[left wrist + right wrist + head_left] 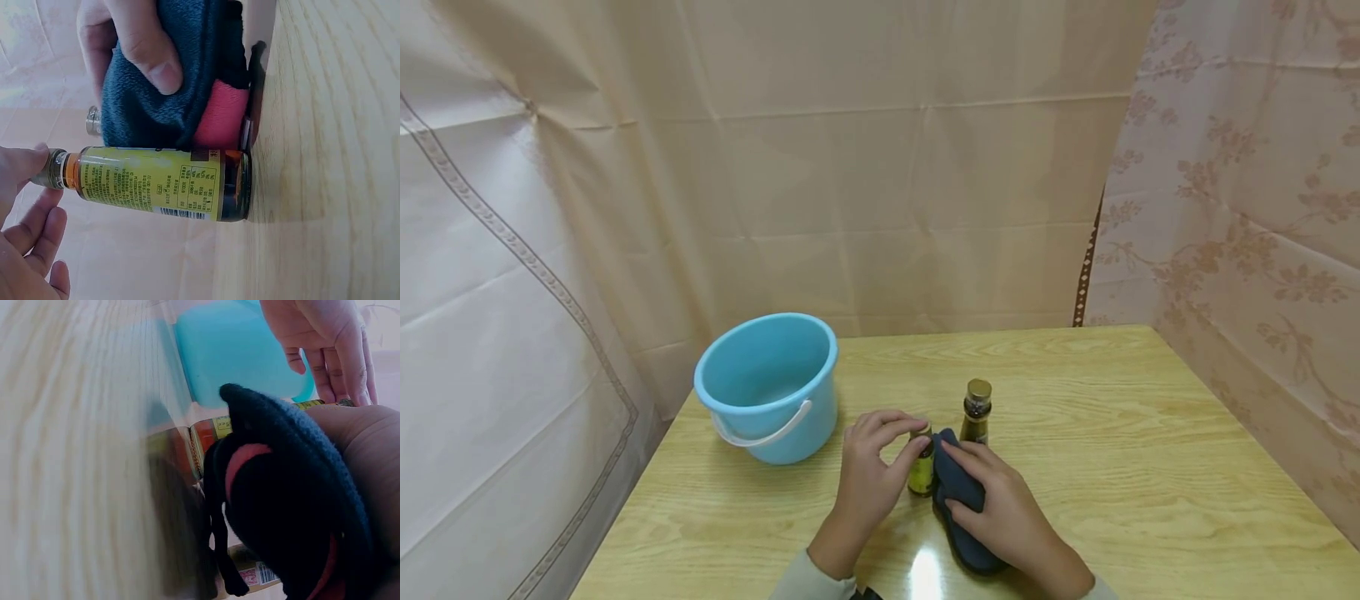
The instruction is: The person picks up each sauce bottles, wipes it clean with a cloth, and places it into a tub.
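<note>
A small bottle [921, 473] with a yellow-green label stands on the table, and my left hand [876, 458] pinches its cap between thumb and fingers. In the left wrist view the bottle [156, 182] shows its printed label and barcode. My right hand [1003, 504] grips a dark blue plush slipper [958, 483] just right of that bottle. The slipper [169, 69] shows a pink patch near the table in the left wrist view. Behind the slipper stands a taller bottle [977, 417] with a gold cap, its lower part hidden by the slipper and hand.
A light blue bucket [827, 417] with a white handle stands at the table's back left. The wood-grain table [1120, 433] extends to the right of the hands. Beige curtains [880, 208] hang behind and at both sides.
</note>
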`<state>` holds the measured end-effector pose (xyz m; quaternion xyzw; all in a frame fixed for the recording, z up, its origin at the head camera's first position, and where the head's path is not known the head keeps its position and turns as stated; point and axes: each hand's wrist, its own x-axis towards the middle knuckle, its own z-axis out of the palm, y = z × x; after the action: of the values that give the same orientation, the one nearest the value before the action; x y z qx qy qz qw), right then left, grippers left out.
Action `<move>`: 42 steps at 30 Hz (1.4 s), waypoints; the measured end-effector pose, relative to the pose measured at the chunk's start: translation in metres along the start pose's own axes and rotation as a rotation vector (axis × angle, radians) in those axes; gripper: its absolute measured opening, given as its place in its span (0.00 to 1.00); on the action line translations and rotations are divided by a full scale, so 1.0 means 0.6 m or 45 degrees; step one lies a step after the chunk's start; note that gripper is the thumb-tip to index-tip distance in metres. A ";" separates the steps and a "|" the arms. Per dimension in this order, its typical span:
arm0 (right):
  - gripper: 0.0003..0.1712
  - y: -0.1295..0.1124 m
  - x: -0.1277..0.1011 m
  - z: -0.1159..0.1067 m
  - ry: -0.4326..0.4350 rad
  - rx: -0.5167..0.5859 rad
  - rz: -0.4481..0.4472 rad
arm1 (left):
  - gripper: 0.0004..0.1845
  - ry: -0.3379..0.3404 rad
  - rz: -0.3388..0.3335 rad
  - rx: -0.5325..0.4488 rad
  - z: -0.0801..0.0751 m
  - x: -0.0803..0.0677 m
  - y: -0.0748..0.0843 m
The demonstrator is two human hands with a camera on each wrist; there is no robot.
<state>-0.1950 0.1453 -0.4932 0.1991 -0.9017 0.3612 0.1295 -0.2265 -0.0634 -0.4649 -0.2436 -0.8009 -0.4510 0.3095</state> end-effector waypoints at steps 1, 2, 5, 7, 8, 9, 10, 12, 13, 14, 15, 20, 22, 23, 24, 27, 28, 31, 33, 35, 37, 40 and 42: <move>0.46 0.000 0.000 0.000 0.020 0.005 -0.023 | 0.10 0.002 0.010 0.003 0.000 0.000 -0.001; 0.46 -0.001 0.000 -0.001 0.041 0.007 -0.048 | 0.10 0.000 0.017 0.002 0.000 0.000 -0.001; 0.47 -0.002 0.000 -0.002 0.106 0.019 -0.120 | 0.11 -0.013 0.023 0.002 0.000 0.000 -0.002; 0.47 -0.004 0.000 -0.003 0.141 0.030 -0.158 | 0.11 -0.021 0.029 0.001 0.000 0.000 -0.003; 0.47 -0.005 0.000 -0.004 0.155 0.032 -0.172 | 0.11 -0.028 0.026 -0.002 0.000 0.000 -0.002; 0.47 -0.006 0.000 -0.005 0.166 0.037 -0.183 | 0.11 -0.032 0.025 -0.003 0.000 0.000 -0.002; 0.47 -0.007 0.000 -0.005 0.176 0.044 -0.192 | 0.11 -0.035 0.030 -0.002 -0.001 0.000 -0.002; 0.47 -0.009 0.000 -0.007 0.194 0.057 -0.203 | 0.11 -0.042 0.026 -0.007 -0.002 0.001 -0.001; 0.47 -0.009 -0.001 -0.007 0.203 0.063 -0.207 | 0.11 -0.040 0.031 -0.010 -0.002 0.001 -0.001; 0.47 -0.010 -0.001 -0.007 0.215 0.068 -0.211 | 0.11 -0.044 0.027 -0.010 -0.002 0.001 0.000; 0.47 -0.009 -0.002 -0.007 0.230 0.074 -0.216 | 0.11 -0.046 0.028 -0.010 -0.002 0.001 0.000; 0.47 -0.008 -0.002 -0.004 0.292 0.096 -0.245 | 0.11 -0.050 0.033 -0.003 -0.003 0.001 0.001; 0.47 -0.007 -0.001 -0.003 0.289 0.099 -0.248 | 0.11 -0.050 0.041 -0.001 -0.002 0.001 0.000; 0.47 -0.006 -0.001 -0.003 0.280 0.094 -0.244 | 0.11 -0.051 0.042 -0.001 -0.002 0.001 -0.001; 0.47 -0.006 0.000 -0.003 0.266 0.085 -0.237 | 0.11 -0.053 0.041 -0.004 -0.002 0.001 -0.001; 0.47 -0.004 0.001 -0.003 0.214 0.063 -0.203 | 0.11 -0.056 0.045 -0.006 0.000 0.000 -0.002; 0.47 -0.003 0.001 -0.003 0.198 0.055 -0.192 | 0.11 -0.058 0.044 -0.005 0.000 0.000 -0.002; 0.46 0.000 0.002 -0.002 0.160 0.043 -0.171 | 0.11 -0.059 0.044 -0.004 0.000 0.000 -0.002; 0.46 0.001 0.003 -0.001 0.144 0.042 -0.158 | 0.11 -0.063 0.041 -0.005 0.000 0.000 -0.001; 0.46 0.002 0.003 0.000 0.127 0.040 -0.143 | 0.11 -0.065 0.035 -0.005 -0.001 0.000 -0.001; 0.47 0.002 0.003 0.000 0.109 0.044 -0.124 | 0.11 -0.069 0.028 -0.005 -0.001 0.000 0.000; 0.46 0.004 0.003 0.000 0.070 0.044 -0.082 | 0.11 -0.073 0.017 -0.003 -0.001 0.000 0.000; 0.46 0.004 0.002 0.000 0.038 0.042 -0.049 | 0.11 -0.076 0.012 -0.002 -0.001 0.000 -0.001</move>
<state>-0.1974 0.1468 -0.4941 0.2132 -0.8897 0.3762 0.1466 -0.2267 -0.0639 -0.4648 -0.2609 -0.8083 -0.4427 0.2874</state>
